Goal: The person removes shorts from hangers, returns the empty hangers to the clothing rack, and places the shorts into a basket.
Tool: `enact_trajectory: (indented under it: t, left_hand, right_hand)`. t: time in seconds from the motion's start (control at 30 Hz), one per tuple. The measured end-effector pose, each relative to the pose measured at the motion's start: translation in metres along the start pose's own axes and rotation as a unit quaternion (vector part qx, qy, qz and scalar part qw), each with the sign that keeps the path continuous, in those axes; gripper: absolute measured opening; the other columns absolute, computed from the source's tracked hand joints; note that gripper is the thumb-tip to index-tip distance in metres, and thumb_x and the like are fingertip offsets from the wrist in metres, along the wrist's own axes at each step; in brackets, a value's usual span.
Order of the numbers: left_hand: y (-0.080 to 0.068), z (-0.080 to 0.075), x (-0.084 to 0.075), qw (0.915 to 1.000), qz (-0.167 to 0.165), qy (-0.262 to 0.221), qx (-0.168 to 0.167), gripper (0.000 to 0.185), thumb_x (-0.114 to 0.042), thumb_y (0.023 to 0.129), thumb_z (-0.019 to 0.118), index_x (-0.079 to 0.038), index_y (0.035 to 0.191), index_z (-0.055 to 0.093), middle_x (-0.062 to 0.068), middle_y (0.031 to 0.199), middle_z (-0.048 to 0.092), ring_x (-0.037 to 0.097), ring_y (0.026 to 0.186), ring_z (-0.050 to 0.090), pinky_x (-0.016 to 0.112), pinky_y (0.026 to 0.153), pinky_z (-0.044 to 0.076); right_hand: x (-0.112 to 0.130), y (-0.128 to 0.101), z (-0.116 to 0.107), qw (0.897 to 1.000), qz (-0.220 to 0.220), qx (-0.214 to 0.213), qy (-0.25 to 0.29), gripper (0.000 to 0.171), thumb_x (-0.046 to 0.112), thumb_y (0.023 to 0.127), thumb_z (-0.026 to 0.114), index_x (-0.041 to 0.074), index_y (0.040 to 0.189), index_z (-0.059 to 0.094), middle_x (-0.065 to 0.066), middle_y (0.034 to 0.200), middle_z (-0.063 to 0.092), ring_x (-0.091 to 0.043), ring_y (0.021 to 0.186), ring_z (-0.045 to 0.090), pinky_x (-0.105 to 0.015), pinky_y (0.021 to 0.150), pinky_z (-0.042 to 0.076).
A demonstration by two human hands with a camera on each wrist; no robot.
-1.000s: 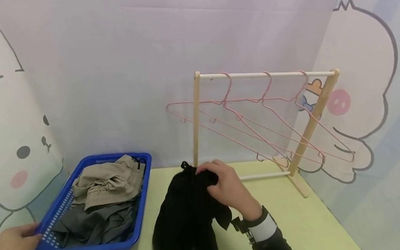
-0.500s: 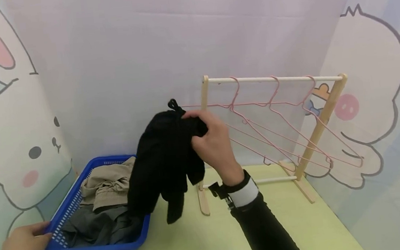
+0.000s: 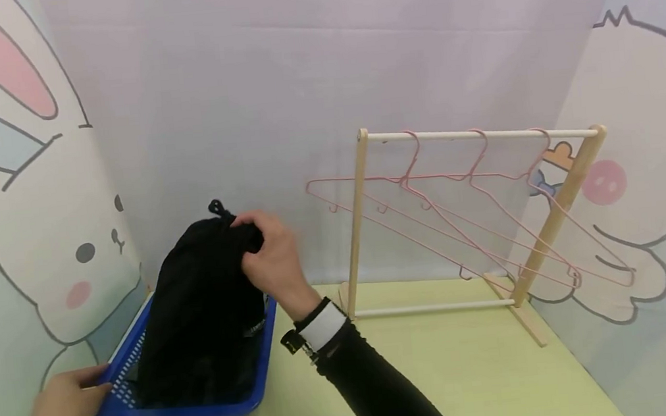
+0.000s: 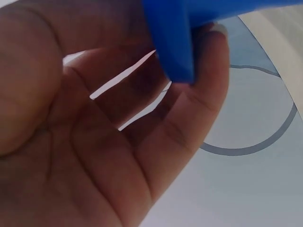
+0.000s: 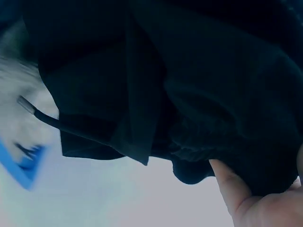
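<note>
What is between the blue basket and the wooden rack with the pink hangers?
In the head view, only bare yellow-green table lies between the blue basket and the wooden rack, crossed by the right hand's dark sleeve.

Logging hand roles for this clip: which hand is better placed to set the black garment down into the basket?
Right. The right hand already grips the black garment by its top, hanging over the blue basket. The left hand is at the basket's near left corner, holding its rim.
</note>
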State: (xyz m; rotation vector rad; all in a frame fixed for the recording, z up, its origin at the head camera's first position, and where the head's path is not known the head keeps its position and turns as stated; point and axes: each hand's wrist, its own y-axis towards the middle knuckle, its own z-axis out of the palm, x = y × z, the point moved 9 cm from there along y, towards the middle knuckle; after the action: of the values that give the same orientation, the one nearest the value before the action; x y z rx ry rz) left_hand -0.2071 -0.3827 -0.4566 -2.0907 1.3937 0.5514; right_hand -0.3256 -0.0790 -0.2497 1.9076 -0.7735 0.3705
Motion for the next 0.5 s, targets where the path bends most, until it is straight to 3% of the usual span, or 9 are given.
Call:
enact_trajectory:
  t: [0.13,0.27,0.43,0.5]
  left_hand:
    - [0.0,0.002,-0.005,1.0,0.002,0.0,0.006,0.051,-0.012,0.097,0.061,0.019,0.137,0.049,0.037,0.111,0.067,0.027,0.081,0.07,0.058,0.078,0.056]
    - [-0.001,0.0,-0.009,1.0,0.001,0.007,0.002,0.05,-0.011,0.097,0.061,0.02,0.136,0.05,0.04,0.116,0.064,0.032,0.084,0.071,0.06,0.079,0.056]
    - [0.0,0.0,-0.007,0.9998,-0.005,0.018,-0.003,0.049,-0.009,0.097,0.062,0.02,0.135,0.051,0.043,0.121,0.06,0.044,0.092,0.071,0.064,0.081,0.054]
    - [0.001,0.001,-0.005,0.9999,-0.008,0.015,0.0,0.049,-0.009,0.097,0.062,0.02,0.134,0.051,0.043,0.12,0.061,0.044,0.092,0.071,0.064,0.08,0.055]
  right_hand:
    - [-0.025,-0.019,0.046,0.996,0.039,0.059,-0.048,0.051,-0.006,0.079,0.068,0.021,0.123,0.067,-0.005,0.114,0.062,-0.016,0.092,0.053,-0.023,0.075,0.044]
    - [-0.033,-0.039,0.078,0.984,0.058,0.142,-0.095,0.048,0.005,0.09,0.071,0.024,0.133,0.061,-0.008,0.122,0.055,-0.014,0.09,0.057,-0.022,0.072,0.047]
    - [-0.024,-0.063,0.111,0.953,0.025,0.255,-0.162,0.046,0.02,0.099,0.066,0.023,0.143,0.053,-0.013,0.14,0.05,-0.012,0.098,0.061,-0.018,0.078,0.05]
    - [-0.021,-0.074,0.123,0.934,0.013,0.302,-0.19,0.048,0.027,0.101,0.06,0.022,0.148,0.05,-0.014,0.144,0.048,-0.014,0.107,0.059,-0.021,0.085,0.05]
